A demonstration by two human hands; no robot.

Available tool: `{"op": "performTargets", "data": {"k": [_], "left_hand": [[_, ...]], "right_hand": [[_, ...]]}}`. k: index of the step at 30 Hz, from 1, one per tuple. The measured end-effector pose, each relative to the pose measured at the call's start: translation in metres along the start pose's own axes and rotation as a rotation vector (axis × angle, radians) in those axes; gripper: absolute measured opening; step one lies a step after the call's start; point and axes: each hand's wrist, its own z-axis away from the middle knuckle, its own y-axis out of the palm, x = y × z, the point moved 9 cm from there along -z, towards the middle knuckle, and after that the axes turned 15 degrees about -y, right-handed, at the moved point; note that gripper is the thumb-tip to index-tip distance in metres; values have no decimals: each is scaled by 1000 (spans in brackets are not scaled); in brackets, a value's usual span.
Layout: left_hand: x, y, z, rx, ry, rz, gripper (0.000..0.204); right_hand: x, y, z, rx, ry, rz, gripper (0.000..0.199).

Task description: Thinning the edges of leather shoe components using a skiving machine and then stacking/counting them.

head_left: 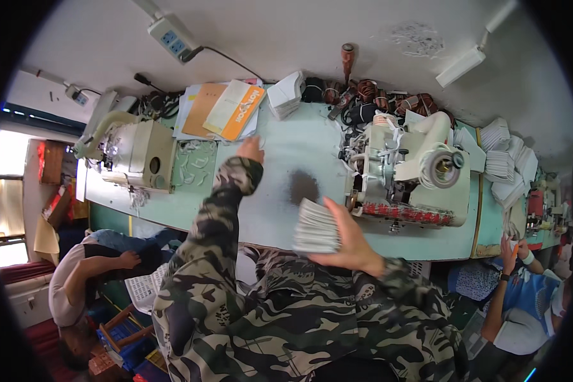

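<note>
My right hand (353, 239) is wrapped round a thick stack of white flat pieces (317, 228), held over the front of the pale green table (267, 216). Whether the pieces are cloth or card, I cannot make out. Reaching forward over the table is my left hand (252, 150), slightly blurred and holding nothing that shows, its fingers stretched out. It is nearest to an orange and cream notebook (240, 114) on a pile of papers. Another white bundle (285, 95) lies at the back, beyond the left hand.
To the right stands a sewing-type machine (401, 172) with a white thread cone; another machine (130, 153) is at left. White stacks (506, 159) lie far right. Cord bundles (369, 95) and a screwdriver (347, 60) line the wall. People (83, 274) work on both sides.
</note>
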Motion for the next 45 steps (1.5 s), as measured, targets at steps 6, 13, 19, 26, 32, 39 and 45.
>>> {"op": "performTargets", "data": {"k": [6, 13, 19, 26, 32, 39, 45], "left_hand": [[49, 45, -31, 311, -74, -213, 15], [41, -39, 52, 25, 127, 109, 8], [77, -41, 126, 317, -231, 702, 7], [17, -92, 226, 713, 13, 1504, 13], [64, -72, 271, 729, -421, 2064, 30], [-14, -183, 312, 440, 322, 1327, 63], [167, 1, 339, 513, -461, 953, 31]], "right_hand": [[-67, 74, -51, -52, -330, 537, 103], [-84, 102, -62, 189, -95, 719, 103], [-94, 101, -76, 242, 382, 183, 96], [-34, 135, -21, 269, 673, -899, 103], [-47, 170, 13, 506, 740, -937, 85], [-83, 150, -19, 493, 117, 220, 54], [-16, 125, -14, 403, 418, -775, 70]]}}
